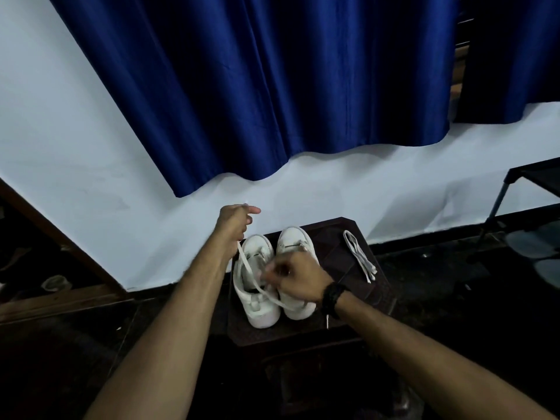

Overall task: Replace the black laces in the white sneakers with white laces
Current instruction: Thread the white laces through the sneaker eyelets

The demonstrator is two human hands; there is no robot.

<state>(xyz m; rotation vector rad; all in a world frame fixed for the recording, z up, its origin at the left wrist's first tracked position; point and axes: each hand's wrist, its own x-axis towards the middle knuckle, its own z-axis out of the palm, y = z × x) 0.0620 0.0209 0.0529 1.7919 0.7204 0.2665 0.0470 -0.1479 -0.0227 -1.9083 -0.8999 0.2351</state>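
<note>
Head cam: white lace (246,269) is mid-threading on the left sneaker (256,286), which sits w/ the right sneaker (298,274) side by side on a small dark table (306,330) by the wall. My left hand (235,221) is clenched round one end of the lace, lifted up and away toward the wall, lace running taut down to the eyelets. My right hand (295,278) is low over the shoe, fingers pinching the lace near the tongue; the other lace end trails across toward the right sneaker's heel. Exact eyelet is blurred, can't tell which row.

To do this step well, I'd judge: keep the left pull steady so the lace lies flat, no twist, and even up both ends before the next row. Right hand should brace the shoe so it doesn't slide.

A spare white lace (360,257), folded in a bundle, lies on the table's right side, near the edge. Sneakers sit close to the front-left edge too, so hard tugs could drag one off. Open room is upward and left; blue curtain (272,86) hangs well above. Dark rack (515,189) stands off right, well apart.
</note>
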